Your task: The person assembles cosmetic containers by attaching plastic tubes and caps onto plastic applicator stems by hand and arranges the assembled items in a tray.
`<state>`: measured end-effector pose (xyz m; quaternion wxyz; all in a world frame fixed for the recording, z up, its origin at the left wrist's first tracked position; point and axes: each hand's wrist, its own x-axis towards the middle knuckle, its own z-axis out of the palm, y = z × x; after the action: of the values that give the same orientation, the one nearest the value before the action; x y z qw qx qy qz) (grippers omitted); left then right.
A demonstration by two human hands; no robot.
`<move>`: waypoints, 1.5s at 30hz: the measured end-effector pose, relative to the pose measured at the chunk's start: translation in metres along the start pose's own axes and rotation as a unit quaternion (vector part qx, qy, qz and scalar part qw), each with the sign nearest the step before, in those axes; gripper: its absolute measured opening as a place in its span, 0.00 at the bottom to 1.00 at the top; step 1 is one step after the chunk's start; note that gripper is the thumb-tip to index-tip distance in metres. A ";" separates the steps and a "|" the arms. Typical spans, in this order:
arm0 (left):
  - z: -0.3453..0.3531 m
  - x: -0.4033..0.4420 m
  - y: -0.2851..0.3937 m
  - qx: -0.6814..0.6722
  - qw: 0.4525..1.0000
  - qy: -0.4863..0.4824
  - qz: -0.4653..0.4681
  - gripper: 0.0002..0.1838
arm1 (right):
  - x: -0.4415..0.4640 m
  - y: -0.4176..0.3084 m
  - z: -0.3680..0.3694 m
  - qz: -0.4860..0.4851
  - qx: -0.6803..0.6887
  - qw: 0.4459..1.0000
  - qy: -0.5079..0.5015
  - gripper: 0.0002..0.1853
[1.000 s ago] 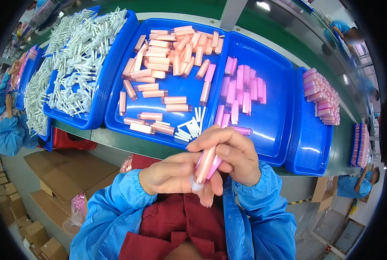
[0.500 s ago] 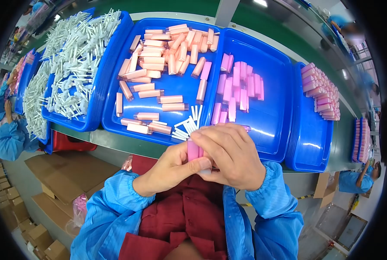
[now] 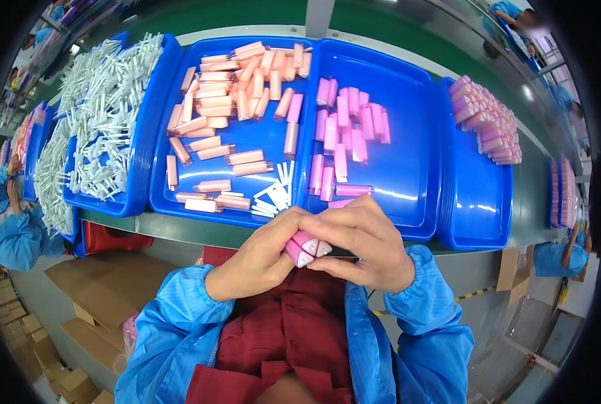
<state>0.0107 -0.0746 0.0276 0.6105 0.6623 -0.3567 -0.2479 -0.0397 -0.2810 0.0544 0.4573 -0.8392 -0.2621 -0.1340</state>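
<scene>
Between my two hands is a small bundle of pink triangular tubes [image 3: 300, 254], their pale ends facing me. My left hand [image 3: 257, 259] is closed on the bundle's left side, and my right hand [image 3: 368, 249] pinches its right side. Just beyond my hands, a blue tray [image 3: 213, 174] holds many peach tubes [image 3: 249, 157] and a pile of thin white sticks [image 3: 273, 195]. Beside it, another blue tray [image 3: 408, 182] contains loose pink tubes [image 3: 341, 161].
White stick-like parts [image 3: 102, 135] heap in stacked trays at the left. Pink tubes [image 3: 485, 121] are piled in a right-hand tray [image 3: 479, 222]. Cardboard [image 3: 112, 279] lies on the floor. Co-workers [image 3: 21, 236] in blue sleeves are at the far left and right.
The tubes in my hands have turned so their ends face me, and my fingers have regrouped around them. The trays appear shifted left in view.
</scene>
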 end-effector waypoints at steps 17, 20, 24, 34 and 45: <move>0.021 0.013 0.008 0.176 0.974 0.112 0.095 0.22 | -0.116 0.034 -0.166 0.312 -0.257 0.797 0.449 0.18; 0.023 0.011 0.001 0.145 0.979 0.120 0.075 0.20 | -0.141 0.069 -0.217 0.389 -0.382 0.720 0.429 0.17; 0.027 0.011 0.008 0.148 0.978 0.133 0.058 0.16 | -0.156 0.114 -0.251 0.389 -0.508 0.664 0.388 0.16; 0.020 0.006 0.005 0.150 0.978 0.134 0.057 0.15 | -0.160 0.123 -0.252 0.416 -0.498 0.677 0.348 0.31; -0.011 -0.003 -0.005 0.131 0.961 0.229 0.084 0.16 | -0.026 0.010 -0.053 0.149 -0.307 0.933 0.112 0.09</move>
<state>0.0185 -0.0654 0.0238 0.6020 0.7435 -0.2908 0.0114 -0.0550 -0.3378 0.0647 0.2184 -0.9476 -0.0267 -0.2316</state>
